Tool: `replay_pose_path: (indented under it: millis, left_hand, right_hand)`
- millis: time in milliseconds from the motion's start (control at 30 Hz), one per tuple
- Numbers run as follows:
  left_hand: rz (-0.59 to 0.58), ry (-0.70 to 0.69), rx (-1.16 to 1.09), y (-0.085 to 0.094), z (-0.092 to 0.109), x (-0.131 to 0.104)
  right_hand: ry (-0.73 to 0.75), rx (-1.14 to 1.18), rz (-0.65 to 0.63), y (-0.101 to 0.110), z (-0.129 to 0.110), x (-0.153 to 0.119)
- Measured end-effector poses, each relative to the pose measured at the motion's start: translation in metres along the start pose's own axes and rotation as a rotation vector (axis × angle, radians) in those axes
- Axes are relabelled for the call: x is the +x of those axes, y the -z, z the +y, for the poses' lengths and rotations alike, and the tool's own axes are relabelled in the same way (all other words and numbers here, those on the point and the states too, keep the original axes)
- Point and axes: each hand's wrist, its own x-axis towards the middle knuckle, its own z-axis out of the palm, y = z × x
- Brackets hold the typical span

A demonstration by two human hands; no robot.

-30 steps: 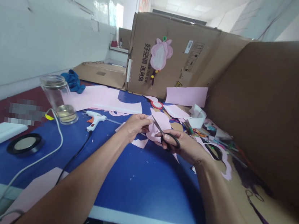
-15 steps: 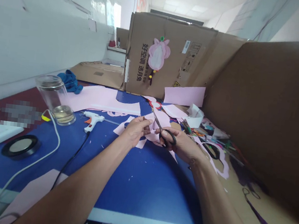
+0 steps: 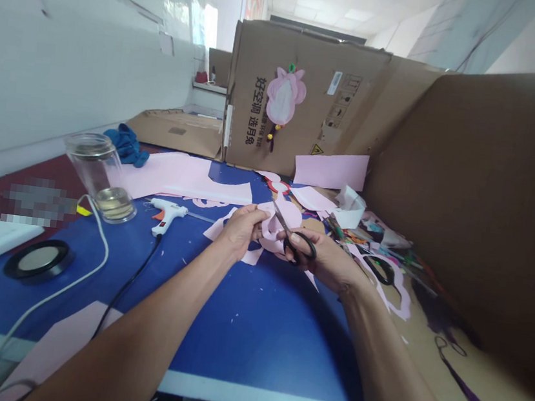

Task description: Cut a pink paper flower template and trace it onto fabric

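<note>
Barely shifted, left hand (image 3: 239,229) pinches the pink paper (image 3: 278,224) while right hand (image 3: 323,259) grips scissors (image 3: 292,237) cutting it.

The cardboard box (image 3: 309,101) carries black vertical Chinese print reading 好空调 and 送月兔. A white label and handling symbols sit on it too, too small to read.

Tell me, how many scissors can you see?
2, maybe more hidden in the clutter. One pair of black scissors is in the right hand, cutting the pink paper held by the left hand. A second black-handled pair lies on the table to the right.
</note>
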Motion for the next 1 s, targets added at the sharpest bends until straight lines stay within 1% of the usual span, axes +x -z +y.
replay_pose_path:
  millis: [167, 367, 567, 733, 833, 1000]
  left_hand:
    - [0.008, -0.005, 0.027, 0.0, -0.002, 0.0]
    - [0.012, -0.026, 0.089, 0.004, -0.003, 0.002]
    - [0.028, -0.051, 0.166, 0.008, -0.002, 0.005]
    - [0.048, -0.068, 0.231, 0.012, -0.002, 0.009]
    - [0.021, -0.064, 0.241, 0.013, -0.001, 0.009]
    - [-0.047, -0.057, 0.226, 0.013, 0.002, 0.007]
  right_hand:
    - [-0.002, -0.019, 0.009, -0.001, 0.0, 0.0]
    - [-0.018, -0.045, 0.0, -0.002, -0.001, -0.001]
    - [-0.02, -0.103, -0.052, 0.003, -0.001, -0.002]
    - [-0.079, -0.108, -0.074, 0.007, -0.005, -0.004]
    - [-0.092, -0.104, -0.089, 0.009, -0.007, -0.005]
    - [-0.072, -0.04, -0.097, 0.009, -0.006, -0.004]
